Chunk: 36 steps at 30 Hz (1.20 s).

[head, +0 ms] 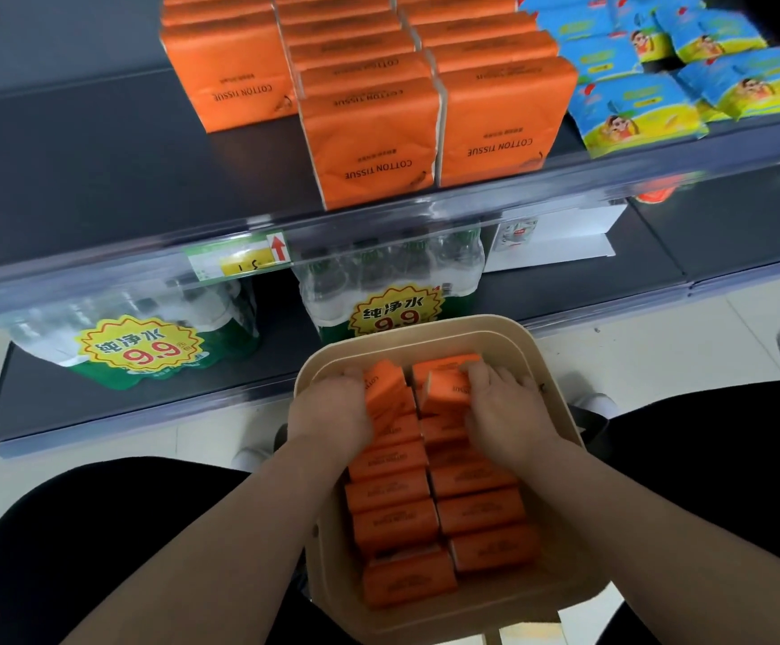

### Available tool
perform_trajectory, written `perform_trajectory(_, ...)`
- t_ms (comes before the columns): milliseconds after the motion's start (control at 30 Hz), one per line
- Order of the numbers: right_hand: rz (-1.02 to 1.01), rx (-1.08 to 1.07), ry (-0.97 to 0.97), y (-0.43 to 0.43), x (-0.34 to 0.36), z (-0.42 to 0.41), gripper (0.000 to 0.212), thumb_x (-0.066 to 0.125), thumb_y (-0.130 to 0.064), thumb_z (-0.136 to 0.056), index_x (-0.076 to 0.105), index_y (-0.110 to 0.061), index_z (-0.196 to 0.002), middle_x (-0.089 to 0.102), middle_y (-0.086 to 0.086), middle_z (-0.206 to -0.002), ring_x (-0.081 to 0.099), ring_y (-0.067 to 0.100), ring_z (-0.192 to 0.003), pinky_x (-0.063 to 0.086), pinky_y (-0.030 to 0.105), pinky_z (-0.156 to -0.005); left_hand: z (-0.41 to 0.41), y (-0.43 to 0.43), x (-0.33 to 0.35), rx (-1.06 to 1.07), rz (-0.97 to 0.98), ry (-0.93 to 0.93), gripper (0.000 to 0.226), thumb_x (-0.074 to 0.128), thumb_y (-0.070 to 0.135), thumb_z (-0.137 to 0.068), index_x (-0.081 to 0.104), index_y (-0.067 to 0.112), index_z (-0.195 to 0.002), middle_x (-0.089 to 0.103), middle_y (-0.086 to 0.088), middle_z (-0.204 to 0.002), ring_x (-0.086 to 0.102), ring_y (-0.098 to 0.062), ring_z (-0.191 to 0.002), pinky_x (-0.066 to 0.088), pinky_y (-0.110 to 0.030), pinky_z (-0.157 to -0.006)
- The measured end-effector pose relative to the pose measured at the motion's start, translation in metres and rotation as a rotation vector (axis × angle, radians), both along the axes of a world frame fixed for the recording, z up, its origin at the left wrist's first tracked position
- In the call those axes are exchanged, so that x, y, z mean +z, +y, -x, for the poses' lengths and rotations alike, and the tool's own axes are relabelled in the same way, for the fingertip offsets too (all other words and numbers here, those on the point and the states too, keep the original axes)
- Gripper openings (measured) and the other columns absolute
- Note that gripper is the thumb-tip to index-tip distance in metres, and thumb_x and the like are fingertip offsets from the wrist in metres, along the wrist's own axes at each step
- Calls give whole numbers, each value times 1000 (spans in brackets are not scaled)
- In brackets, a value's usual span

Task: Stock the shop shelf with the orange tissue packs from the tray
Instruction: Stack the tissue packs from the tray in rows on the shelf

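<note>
A beige tray (551, 365) sits on my lap, filled with two rows of orange tissue packs (397, 519). My left hand (329, 407) grips a tilted orange pack (385, 388) at the far end of the left row. My right hand (504, 412) grips another tilted orange pack (446, 388) at the far end of the right row. On the dark shelf (99, 146) above stand three rows of upright orange tissue packs (374, 137), the left row set further back.
Blue and yellow packets (634, 109) lie on the shelf to the right of the orange rows. The shelf's clear front rail (378, 221) carries a price tag. Below it, shrink-wrapped water bottle packs (136, 337) stand on the lower shelf.
</note>
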State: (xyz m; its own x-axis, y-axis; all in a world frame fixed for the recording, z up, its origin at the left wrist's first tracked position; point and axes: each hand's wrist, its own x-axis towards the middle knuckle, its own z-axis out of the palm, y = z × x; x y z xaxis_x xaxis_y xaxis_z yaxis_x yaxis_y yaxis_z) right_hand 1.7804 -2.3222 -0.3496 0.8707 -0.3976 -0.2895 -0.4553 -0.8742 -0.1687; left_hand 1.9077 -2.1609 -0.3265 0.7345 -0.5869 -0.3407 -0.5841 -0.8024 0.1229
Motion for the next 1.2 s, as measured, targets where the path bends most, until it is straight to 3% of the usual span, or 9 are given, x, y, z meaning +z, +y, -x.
perform_trajectory(133, 20, 24, -106, 5, 32, -2, 35, 48, -21, -84, 41, -19, -118, 52, 3, -119, 48, 25, -111, 37, 42, -91, 2, 7, 27, 31, 152, -71, 36, 56, 21, -80, 48, 18, -116, 63, -3, -99, 61, -23, -91, 49, -34, -68)
perform_trajectory(300, 122, 81, -373, 9, 82, -4, 40, 55, -19, -81, 50, -17, -120, 52, 4, -114, 51, 26, -107, 42, 43, -86, 2, 22, 83, 68, 304, -149, 27, 57, 23, -80, 44, 15, -103, 60, -4, -88, 60, -26, -82, 42, -32, -60)
perform_trajectory(467, 227, 80, -629, 6, 152, -17, 41, 60, -14, -76, 55, -15, -117, 56, 6, -107, 53, 29, -102, 41, 43, -80, -6, 34, 150, 103, 455, -295, 39, 56, 18, -82, 46, 18, -119, 66, -9, -104, 61, -33, -98, 42, -36, -69)
perform_trajectory(600, 338, 57, -783, -1, 208, -43, 46, 63, -13, -78, 55, -17, -122, 59, 6, -108, 54, 32, -101, 38, 43, -79, -29, 38, 200, 184, 556, -406, 37, 55, 15, -81, 46, 15, -116, 65, -13, -101, 60, -38, -96, 43, -38, -69)
perform_trajectory(767, 386, 33, -811, -14, 256, -92, 47, 58, -12, -81, 50, -21, -126, 56, 3, -120, 47, 30, -113, 34, 45, -86, -75, 33, 228, 242, 454, -450, 33, 52, 15, -83, 47, 14, -116, 65, -14, -101, 60, -37, -95, 48, -40, -72)
perform_trajectory(900, 400, 12, -775, -30, 274, -132, 47, 56, -8, -82, 47, -20, -127, 53, 4, -123, 42, 30, -115, 34, 45, -87, -116, 18, 224, 281, 288, -441, 35, 51, 11, -84, 45, 13, -119, 62, -15, -105, 54, -34, -106, 41, -37, -71)
perform_trajectory(1033, 435, 33, -689, -48, 271, -167, 54, 54, -7, -84, 42, -22, -134, 51, 2, -128, 39, 29, -119, 33, 44, -91, -158, -4, 220, 277, 200, -449, 42, 44, 3, -82, 45, 12, -123, 61, -14, -103, 43, -32, -118, 44, -40, -81)
perform_trajectory(1200, 423, 24, -652, -64, 259, -186, 56, 51, -6, -83, 42, -23, -136, 49, 4, -130, 37, 29, -121, 34, 46, -92, -195, -35, 211, 219, 82, -515, 47, 44, 2, -83, 47, 17, -127, 52, -11, -123, 35, -30, -125, 42, -42, -88)
